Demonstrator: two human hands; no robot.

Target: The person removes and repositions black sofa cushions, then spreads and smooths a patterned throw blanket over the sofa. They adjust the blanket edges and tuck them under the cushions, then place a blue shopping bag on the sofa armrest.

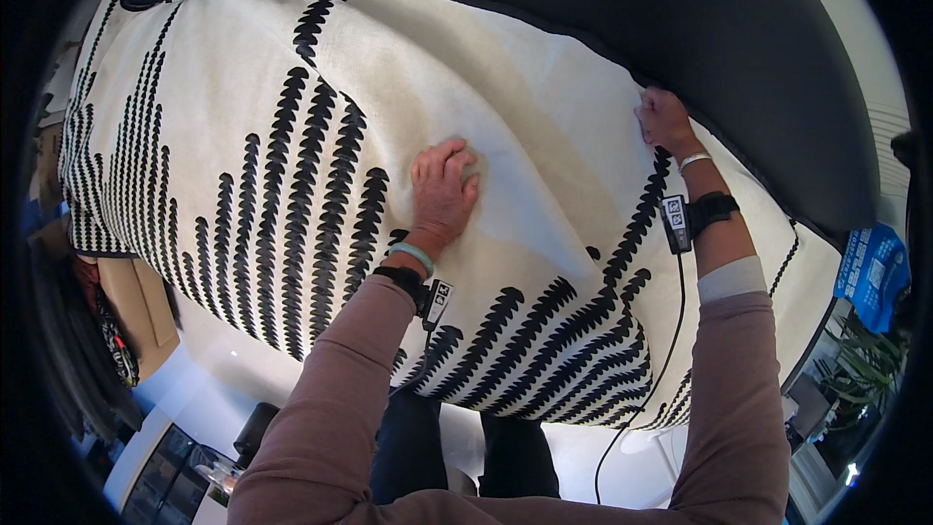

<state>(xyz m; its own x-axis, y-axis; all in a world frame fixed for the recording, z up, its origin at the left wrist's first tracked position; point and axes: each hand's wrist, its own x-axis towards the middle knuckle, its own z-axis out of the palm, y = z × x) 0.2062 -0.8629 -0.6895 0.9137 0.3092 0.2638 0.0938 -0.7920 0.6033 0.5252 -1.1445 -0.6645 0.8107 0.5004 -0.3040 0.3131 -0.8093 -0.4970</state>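
Observation:
A cream sofa cover (525,182) with rows of black scalloped shapes spreads out before me, creased by a long diagonal fold. My left hand (442,189) rests on its plain middle part, with slightly bent fingers and no cloth gathered in them. At the upper right, my right hand (663,120) is closed in a fist on the cover's far edge, right beside the dark backrest (700,36). Its fingertips are hidden against the cloth. A black patterned stripe runs down from just below that fist. Both wrists carry strapped-on devices with cables.
A blue printed bag (872,277) and a green leafy plant (867,361) stand beyond the right end. Past the left end are a tan box-like piece (135,306) and dark cloth items (62,328). One thin black cable (667,364) hangs from my right wrist across the cover.

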